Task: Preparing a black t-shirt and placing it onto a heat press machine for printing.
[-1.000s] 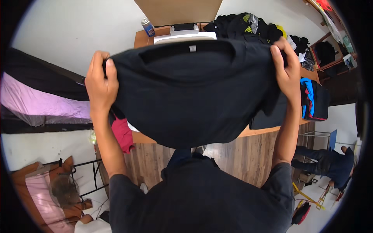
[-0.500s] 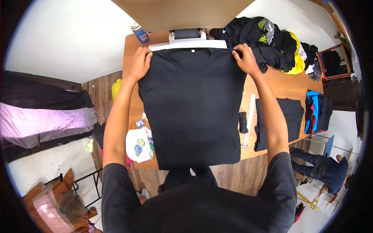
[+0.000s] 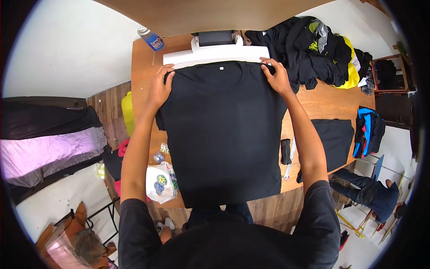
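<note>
A black T-shirt [image 3: 224, 134] lies spread out in front of me, its neckline at the far end and its hem over the near table edge. My left hand [image 3: 160, 89] pinches the shirt's left shoulder between thumb and fingers. At the other shoulder, my right hand [image 3: 278, 78] is closed on the fabric in the same way. Just beyond the collar is a flat white board [image 3: 215, 54], part of a white and dark machine [image 3: 216, 39]. The shirt's near end reaches my body.
Behind stands a large brown panel [image 3: 215, 13]. A spray can [image 3: 154, 41] is at the far left of the wooden table [image 3: 331, 101]. Dark clothes [image 3: 291, 49] are heaped far right; folded garments [image 3: 331, 139] lie nearer. A white bag [image 3: 160, 184] sits left. Another person [image 3: 380, 197] is at lower right.
Both hands and the shirt's collar have come slightly nearer to me, and more of the white board shows beyond the collar. The whole view has also shifted a little.
</note>
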Motion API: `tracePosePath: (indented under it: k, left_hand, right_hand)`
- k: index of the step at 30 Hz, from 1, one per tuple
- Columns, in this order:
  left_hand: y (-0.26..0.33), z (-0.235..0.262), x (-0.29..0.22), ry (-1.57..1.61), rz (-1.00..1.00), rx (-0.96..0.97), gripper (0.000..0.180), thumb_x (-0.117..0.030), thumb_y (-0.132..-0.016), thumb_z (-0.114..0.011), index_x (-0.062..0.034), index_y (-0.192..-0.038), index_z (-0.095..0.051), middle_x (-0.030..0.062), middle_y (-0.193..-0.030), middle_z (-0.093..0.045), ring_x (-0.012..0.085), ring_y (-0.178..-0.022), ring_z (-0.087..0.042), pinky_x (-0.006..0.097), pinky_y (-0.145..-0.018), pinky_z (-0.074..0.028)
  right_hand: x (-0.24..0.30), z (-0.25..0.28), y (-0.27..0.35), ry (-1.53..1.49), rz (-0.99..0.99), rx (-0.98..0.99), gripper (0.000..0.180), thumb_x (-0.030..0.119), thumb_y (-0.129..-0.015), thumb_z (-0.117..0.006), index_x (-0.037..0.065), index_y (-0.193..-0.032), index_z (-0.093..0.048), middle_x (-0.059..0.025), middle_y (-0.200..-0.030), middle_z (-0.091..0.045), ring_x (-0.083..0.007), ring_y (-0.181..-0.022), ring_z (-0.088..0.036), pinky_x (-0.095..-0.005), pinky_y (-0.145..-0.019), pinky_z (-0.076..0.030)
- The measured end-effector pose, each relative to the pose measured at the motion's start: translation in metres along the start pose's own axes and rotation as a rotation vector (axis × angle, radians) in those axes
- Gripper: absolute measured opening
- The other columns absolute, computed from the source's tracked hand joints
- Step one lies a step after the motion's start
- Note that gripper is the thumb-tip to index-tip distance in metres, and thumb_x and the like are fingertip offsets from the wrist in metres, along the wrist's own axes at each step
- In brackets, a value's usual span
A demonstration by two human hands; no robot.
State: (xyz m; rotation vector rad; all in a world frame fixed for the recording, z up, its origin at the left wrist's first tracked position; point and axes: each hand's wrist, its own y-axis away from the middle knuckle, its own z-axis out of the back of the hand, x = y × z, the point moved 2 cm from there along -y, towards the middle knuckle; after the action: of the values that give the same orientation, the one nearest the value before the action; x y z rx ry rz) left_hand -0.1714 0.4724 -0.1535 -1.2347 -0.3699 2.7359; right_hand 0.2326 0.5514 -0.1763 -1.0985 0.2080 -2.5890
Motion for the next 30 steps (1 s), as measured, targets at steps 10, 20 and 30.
tracePosePath:
  k: [10, 20, 30]
  left_hand:
    - [-0.029, -0.004, 0.035, 0.156, 0.167, -0.101, 0.013, -0.005, -0.096, -0.063, 0.0021, -0.103, -0.071, 0.0067, -0.087, -0.071, 0.0102, -0.078, -0.063, 0.024, -0.074, -0.049]
    - [-0.044, -0.012, 0.038, 0.255, 0.294, -0.059, 0.011, -0.006, -0.093, -0.068, -0.0006, -0.101, -0.073, 0.0018, -0.094, -0.066, 0.0070, -0.083, -0.057, 0.022, -0.077, -0.046]
    - [-0.044, -0.021, 0.031, 0.143, 0.051, -0.131, 0.013, -0.007, -0.092, -0.070, 0.0032, -0.100, -0.069, 0.0067, -0.087, -0.069, 0.0101, -0.082, -0.062, 0.024, -0.077, -0.049]
  right_hand:
    - [-0.012, -0.020, -0.037, -0.058, -0.094, -0.071, 0.019, 0.016, -0.090, -0.069, 0.002, -0.103, -0.069, -0.0149, -0.094, -0.072, -0.0236, -0.090, -0.069, -0.0326, -0.084, -0.051]
    - [-0.020, -0.035, -0.047, -0.006, -0.217, -0.076, 0.018, 0.017, -0.090, -0.068, 0.003, -0.101, -0.068, -0.0120, -0.091, -0.070, -0.0231, -0.088, -0.066, -0.0331, -0.082, -0.050]
    - [-0.021, -0.033, -0.040, 0.074, 0.018, -0.094, 0.018, 0.017, -0.092, -0.068, 0.002, -0.102, -0.071, -0.0129, -0.098, -0.071, -0.0294, -0.094, -0.065, -0.0355, -0.087, -0.049]
